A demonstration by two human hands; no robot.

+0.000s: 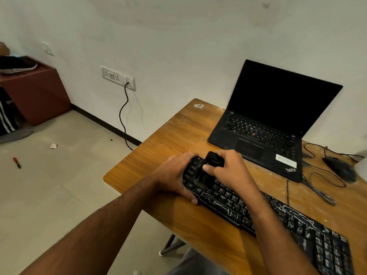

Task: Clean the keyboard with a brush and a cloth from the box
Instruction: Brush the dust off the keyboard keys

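Note:
A black keyboard (294, 221), streaked with white dust, lies diagonally across the wooden table (172, 132). My left hand (174, 175) grips the keyboard's left end, thumb on the front edge and fingers over the top. My right hand (228, 167) holds a black brush (210, 165) by its handle, with the bristles down on the keys at the left end. No cloth or box is in view.
An open black laptop (274, 120) stands behind the keyboard. A black mouse (339, 167) and loose cables (321, 187) lie at the right. A black cord (124, 114) hangs from a wall socket. A screwdriver (16, 162) lies on the floor; a maroon block (37, 92) stands at left.

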